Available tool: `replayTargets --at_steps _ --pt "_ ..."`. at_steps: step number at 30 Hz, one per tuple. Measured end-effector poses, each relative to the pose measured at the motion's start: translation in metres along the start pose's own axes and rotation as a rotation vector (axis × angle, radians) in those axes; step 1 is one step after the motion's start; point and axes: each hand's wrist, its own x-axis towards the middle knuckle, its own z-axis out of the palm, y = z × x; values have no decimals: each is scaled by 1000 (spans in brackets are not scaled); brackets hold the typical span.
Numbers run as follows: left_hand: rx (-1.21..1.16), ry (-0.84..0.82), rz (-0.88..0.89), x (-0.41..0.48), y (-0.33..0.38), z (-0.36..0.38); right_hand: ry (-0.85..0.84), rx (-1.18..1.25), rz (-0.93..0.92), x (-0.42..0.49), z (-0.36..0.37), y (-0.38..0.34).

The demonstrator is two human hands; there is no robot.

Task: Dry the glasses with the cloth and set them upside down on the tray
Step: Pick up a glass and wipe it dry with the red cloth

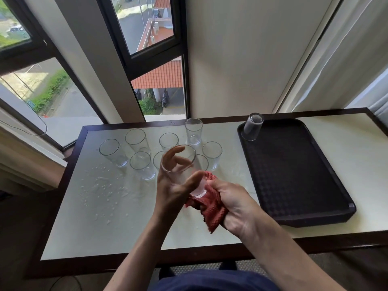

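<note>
1. Glasses, all clear and tall, number ten: one in the hands, eight standing on the tabletop, one on the tray.
2. The held glass point(181, 167) hangs above the middle of the white, dark-framed tabletop point(109, 232). It is tilted, with its mouth toward 11 o'clock and its base toward 5 o'clock.
3. The left hand point(173, 185) curls round the upper half of this glass. Its fingers show through the wall on the far side, and its thumb lies across the near side.
4. The right hand point(236, 204) is clenched on the one red waffle-weave cloth point(212, 213), which is bunched round the base of the glass.
5. The eight upright glasses point(137, 141) stand mouth-up in a loose cluster on the far half of the tabletop, fanning from 10 o'clock to 1 o'clock of the hands. Two of them are partly hidden behind the held glass.
6. One black rectangular plastic tray point(294, 171) lies on the tabletop at 3 o'clock of the hands.
7. One upturned glass point(252, 128) stands mouth-down in the tray's far-left corner, at 11 o'clock of the tray's middle.
8. Scattered water droplets point(100, 183) wet the tabletop at 9 o'clock of the hands.
</note>
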Motion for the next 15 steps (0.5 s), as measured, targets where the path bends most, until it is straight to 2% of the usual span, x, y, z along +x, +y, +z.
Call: replayTargets --at_steps 4,7,11,13,15 --pt "8 -19 -36 -3 5 -6 83 -251 -65 -3 -7 5" --pt "-20 4 -82 -8 6 -9 104 -279 -73 -3 -10 9" --pt "-105 149 -178 -21 1 -26 124 -231 -161 -1 -18 14" --pt "-149 213 -248 -29 -5 -41 195 -440 -291 4 -29 21" --pt "-172 259 -320 -38 -12 -56 311 -901 -516 13 -46 30"
